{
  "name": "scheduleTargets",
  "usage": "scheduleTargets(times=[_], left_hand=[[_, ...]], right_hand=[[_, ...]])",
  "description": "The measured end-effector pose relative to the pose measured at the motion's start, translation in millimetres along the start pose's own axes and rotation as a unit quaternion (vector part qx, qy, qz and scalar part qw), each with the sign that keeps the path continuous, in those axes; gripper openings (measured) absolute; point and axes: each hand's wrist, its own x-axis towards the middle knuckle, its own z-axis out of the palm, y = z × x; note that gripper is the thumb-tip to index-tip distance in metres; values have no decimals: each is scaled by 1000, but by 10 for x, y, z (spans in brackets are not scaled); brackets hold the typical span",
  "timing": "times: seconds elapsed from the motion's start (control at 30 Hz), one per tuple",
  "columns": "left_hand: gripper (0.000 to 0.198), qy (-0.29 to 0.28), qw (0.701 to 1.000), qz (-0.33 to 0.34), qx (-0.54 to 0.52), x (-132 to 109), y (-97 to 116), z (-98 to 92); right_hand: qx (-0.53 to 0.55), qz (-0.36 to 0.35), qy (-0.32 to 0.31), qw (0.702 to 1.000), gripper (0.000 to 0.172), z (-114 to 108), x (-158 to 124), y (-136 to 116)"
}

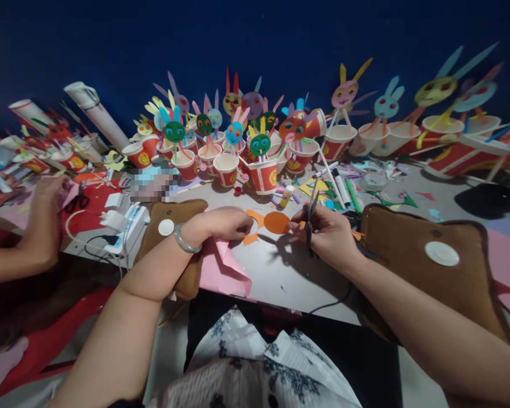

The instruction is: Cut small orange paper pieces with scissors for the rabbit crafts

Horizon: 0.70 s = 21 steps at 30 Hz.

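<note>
Between the fingertips of my right hand [329,231] is the edge of an orange paper oval [276,223]. The same hand is closed around a pair of dark scissors [310,212], blades pointing up. My left hand [232,222], with a bangle on its wrist, is closed, fingers curled down at the table. Right by its fingertips lies an orange paper scrap [254,228] with a cut-out hole; I cannot tell whether the fingers grip it. Pink paper [225,271] lies below that hand at the table's front edge.
Paper cups [263,177] with paper rabbit figures line the back. Brown cushion-like warmers [170,218] [412,249] lie on both sides. A glue bottle [286,196], markers [340,188] and scraps crowd the middle. At left are a power strip [127,229] and another person's arm [38,232].
</note>
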Motion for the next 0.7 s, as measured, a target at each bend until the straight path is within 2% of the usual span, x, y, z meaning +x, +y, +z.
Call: scheduleTargets(times=[0.13,0.2,0.27,0.33,0.43,0.53,0.7], left_hand=[[9,2,999,24,-49,-39,-49,-53],[18,7,993,46,-110,-102,-126,-131],[18,-28,988,48,-142,-183,-228,-219],[17,-94,979,41,-179,-265,-329,-291],[12,-99,966,21,-240,-359,-423,-349],[14,-100,939,35,-326,-428,-440,-382],[29,-96,899,42,-425,-545,-419,-467]], right_hand=[[7,-5,9,1000,15,-16,19,45],[-1,-13,17,1000,18,-21,30,53],[-6,-17,24,1000,19,-17,34,32],[-5,-9,10,1000,17,0,32,-23],[-9,10,-18,1000,13,54,41,-135],[49,35,-46,997,20,152,82,-229],[124,133,-79,980,32,461,180,-273]])
